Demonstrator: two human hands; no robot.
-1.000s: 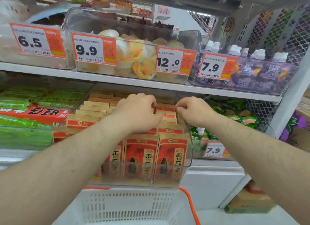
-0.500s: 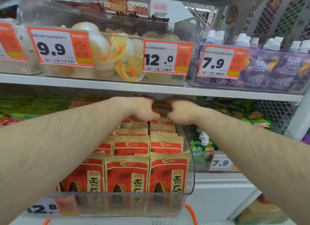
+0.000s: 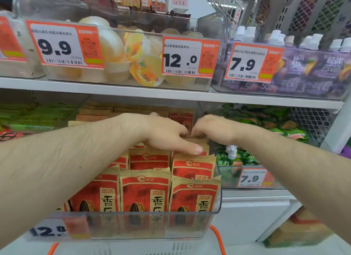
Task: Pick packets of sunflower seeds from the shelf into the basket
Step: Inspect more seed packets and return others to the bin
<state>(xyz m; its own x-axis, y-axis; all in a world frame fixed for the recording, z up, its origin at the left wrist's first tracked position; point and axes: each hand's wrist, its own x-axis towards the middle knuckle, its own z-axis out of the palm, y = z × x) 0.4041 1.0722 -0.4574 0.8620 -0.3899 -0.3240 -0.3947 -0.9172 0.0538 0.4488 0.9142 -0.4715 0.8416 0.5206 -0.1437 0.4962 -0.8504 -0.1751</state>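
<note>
Right below the shopper, the white basket (image 3: 133, 249) with its orange handles is waiting under the shelf edge; only a sliver of it is showing, and no packet is showing in that sliver. Just above it, a clear bin (image 3: 133, 224) is sitting on the lower shelf, carrying a 12.8 price tag (image 3: 49, 231), and the red-and-tan sunflower seed packets (image 3: 145, 194) are standing upright in it, row behind row, three across at the front.

Both forearms are reaching in over those rows. The left hand (image 3: 163, 135) is lying low across the packet tops toward the back of the bin, thumb stretched out straight and touching one top; its fingers are curling down behind, and I cannot tell whether they are pinching anything. The right hand (image 3: 210, 126) is arching down beside it, fingertips hidden among the same packets, grip likewise unclear.

Farther back, one packet (image 3: 181, 119) is standing taller between the two hands. Overhead, jelly cups (image 3: 140, 64) are filling the upper shelf.

To my eye the picking is only starting: nothing is lifted clear yet.
</note>
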